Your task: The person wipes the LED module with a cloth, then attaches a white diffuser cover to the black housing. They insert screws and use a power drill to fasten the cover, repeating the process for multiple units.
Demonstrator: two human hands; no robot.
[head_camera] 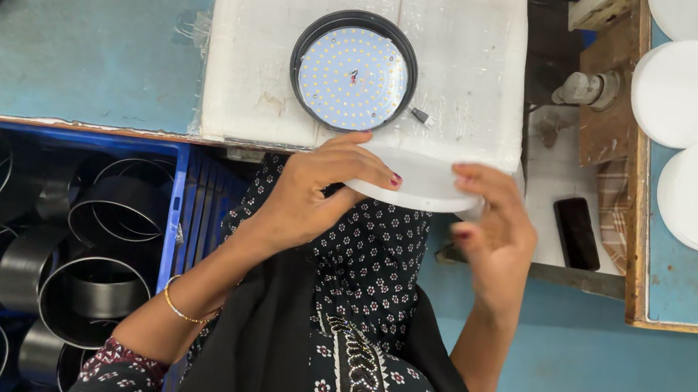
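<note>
On the blue-green workbench [64, 35], your left hand [312, 190] and right hand [494, 230] each curl around opposite edges of the round white plastic diffuser disc [412, 183], holding it level just beside the black round LED-studded lamp housing [353, 71] on its white foam pad [476, 57].

I see both my arms bent at the elbow and raised in front of my chest, forearms angling up and inward so the hands meet close together. My left hand [312, 190] is curled, thumb above and fingers wrapped along the near-left side of the grip, wrist slightly flexed, a thin bangle low on that forearm. My right hand [494, 234] stands more upright at the far-right side of the grip, palm turned inward, fingertips [462, 179] pinched at the top, the lower fingers loosely bent.
</note>
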